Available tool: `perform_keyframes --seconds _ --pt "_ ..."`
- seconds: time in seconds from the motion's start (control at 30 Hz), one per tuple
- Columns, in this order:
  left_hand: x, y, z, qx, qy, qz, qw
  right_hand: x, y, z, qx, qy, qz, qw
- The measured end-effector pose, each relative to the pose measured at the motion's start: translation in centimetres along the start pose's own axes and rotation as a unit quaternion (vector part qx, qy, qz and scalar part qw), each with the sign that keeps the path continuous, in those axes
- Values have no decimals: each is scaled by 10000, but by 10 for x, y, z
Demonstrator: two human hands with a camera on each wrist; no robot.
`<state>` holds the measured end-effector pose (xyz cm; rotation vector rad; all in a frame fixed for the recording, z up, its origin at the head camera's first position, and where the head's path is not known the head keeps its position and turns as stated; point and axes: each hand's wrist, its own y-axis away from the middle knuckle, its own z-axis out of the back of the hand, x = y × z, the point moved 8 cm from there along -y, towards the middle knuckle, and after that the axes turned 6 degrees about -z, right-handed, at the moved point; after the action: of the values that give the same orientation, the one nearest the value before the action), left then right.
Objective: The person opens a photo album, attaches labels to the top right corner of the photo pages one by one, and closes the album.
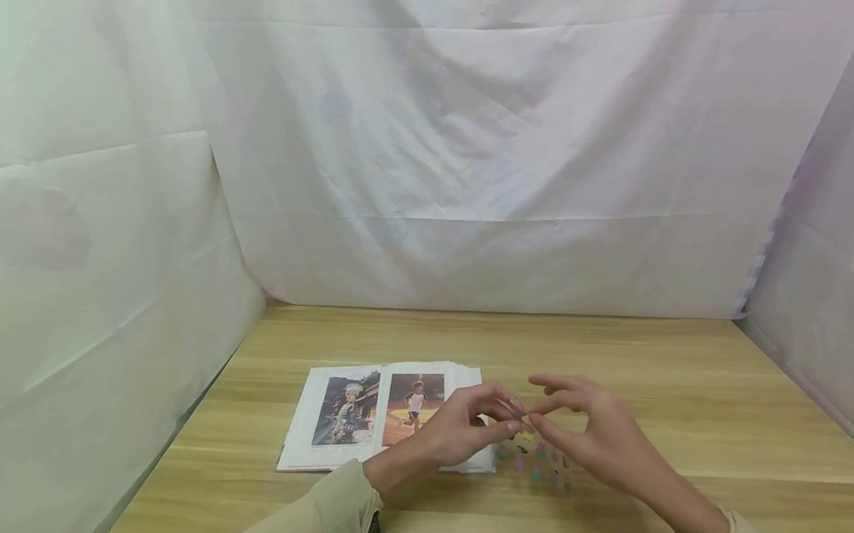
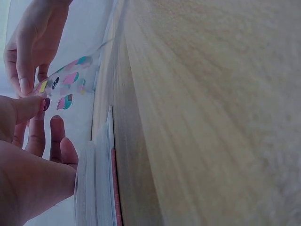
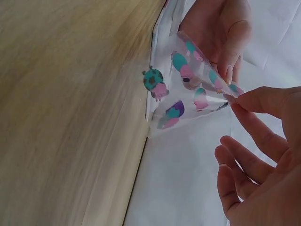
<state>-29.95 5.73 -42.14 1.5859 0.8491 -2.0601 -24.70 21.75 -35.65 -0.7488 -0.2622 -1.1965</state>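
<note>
A clear sheet of stickers [image 1: 536,460] with small pink, teal and yellow figures hangs between both hands. My left hand [image 1: 455,429] pinches its upper edge between thumb and fingers, above the right side of an open photo album [image 1: 297,457]. From the other side my right hand [image 1: 602,429] pinches the same edge with thumb and index finger, its other fingers held apart. In the right wrist view the sticker sheet [image 3: 200,101] looks bent, gathering toward the fingertips. Whether a single sticker has come loose there is too small to tell.
The album lies on the wooden table [image 1: 373,331], showing a photo of a person in a hat [image 1: 347,410] and one of a running child [image 1: 412,400]. White cloth [image 1: 465,140] hangs behind and at both sides of the table.
</note>
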Motion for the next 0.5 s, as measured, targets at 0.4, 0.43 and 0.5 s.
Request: perform_keyframes --seconds 0.4,0.43,0.5 --pt "0 3 1 -529 -220 143 9983 -4 -1 8 -568 368 137 9976" --pt "1 3 1 -545 -253 165 9981 -4 -1 9 -613 380 178 9972" --pt "1 4 1 -593 -281 217 9976 -4 -1 9 -690 394 242 9965"
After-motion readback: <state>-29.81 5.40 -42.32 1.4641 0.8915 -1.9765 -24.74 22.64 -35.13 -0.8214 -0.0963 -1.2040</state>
